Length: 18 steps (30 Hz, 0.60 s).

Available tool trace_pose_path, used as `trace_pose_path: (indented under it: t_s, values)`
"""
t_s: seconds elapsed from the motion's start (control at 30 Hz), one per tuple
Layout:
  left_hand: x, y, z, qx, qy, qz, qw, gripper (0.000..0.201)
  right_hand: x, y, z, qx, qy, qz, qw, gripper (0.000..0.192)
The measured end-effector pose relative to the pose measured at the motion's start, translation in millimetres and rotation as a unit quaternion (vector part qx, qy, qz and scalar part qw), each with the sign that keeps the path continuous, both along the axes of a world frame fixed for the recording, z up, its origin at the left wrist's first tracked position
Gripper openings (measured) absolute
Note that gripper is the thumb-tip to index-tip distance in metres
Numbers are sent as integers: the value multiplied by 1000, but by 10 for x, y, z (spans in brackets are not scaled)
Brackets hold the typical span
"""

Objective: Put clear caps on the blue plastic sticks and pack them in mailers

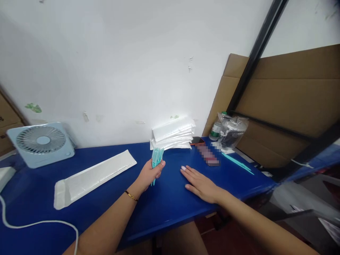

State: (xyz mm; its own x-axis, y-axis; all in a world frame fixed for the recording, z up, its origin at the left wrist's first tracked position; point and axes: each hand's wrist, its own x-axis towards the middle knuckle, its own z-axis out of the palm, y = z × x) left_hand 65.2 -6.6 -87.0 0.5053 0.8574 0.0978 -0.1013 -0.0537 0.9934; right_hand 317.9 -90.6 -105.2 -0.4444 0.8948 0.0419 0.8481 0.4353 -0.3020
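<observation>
The left hand (150,174) grasps a bundle of teal sticks (157,156); the right hand (201,184) lies unclenched, palm down, on the tabletop (170,209).

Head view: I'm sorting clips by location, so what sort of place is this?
Perhaps a small packing corner: a stack of white envelopes by the wall, large cardboard, a blue table.

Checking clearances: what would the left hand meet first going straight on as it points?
The left hand, holding slim teal plastic-looking sticks, would probably meet the stack of flat glossy white envelopes first, though the hand's height above the blue tabletop is unclear.
</observation>
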Motion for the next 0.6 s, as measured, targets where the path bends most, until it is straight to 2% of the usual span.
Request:
trace_pose_path:
  t_s: [0.1, 0.2, 0.27, 0.33, 0.4, 0.47, 0.5, 0.53, 0.57, 0.6]
  values:
    - [28, 2, -8, 0, 9, -12, 1000, 34, 651, -339, -157, 21, -38, -152, 987, 65]
    - [52, -5, -19, -2, 22, -14, 1000, 35, 1375, -383, -327, 31, -103, -322, 941, 73]
    - [59, -12, -15, -4, 26, -14, 1000, 36, 1731, -309, -365, 17, -123, -381, 916, 74]
    - [60, -21, 8, -16, 15, -16, 1000, 35, 1864, -200, -305, 28, -107, -405, 908, 75]
    - [62, -39, 49, -42, -9, -28, 999, 33, 1711, -83, -148, 92, -43, -409, 907, 78]
    - [71, -78, 98, -84, -40, -74, 993, 33, 1275, 24, 69, 154, 90, -370, 912, 83]
    - [80, -110, 123, -109, -53, -115, 986, 34, 973, 70, 180, 135, 187, -317, 920, 82]
    - [93, -150, 146, -136, -58, -168, 975, 36, 638, 109, 283, 75, 281, -227, 929, 79]
    - [109, -198, 167, -160, -52, -229, 959, 38, 289, 142, 370, -4, 358, -121, 926, 80]
    - [124, -249, 187, -179, -34, -292, 939, 39, -53, 169, 440, -88, 415, -20, 905, 85]
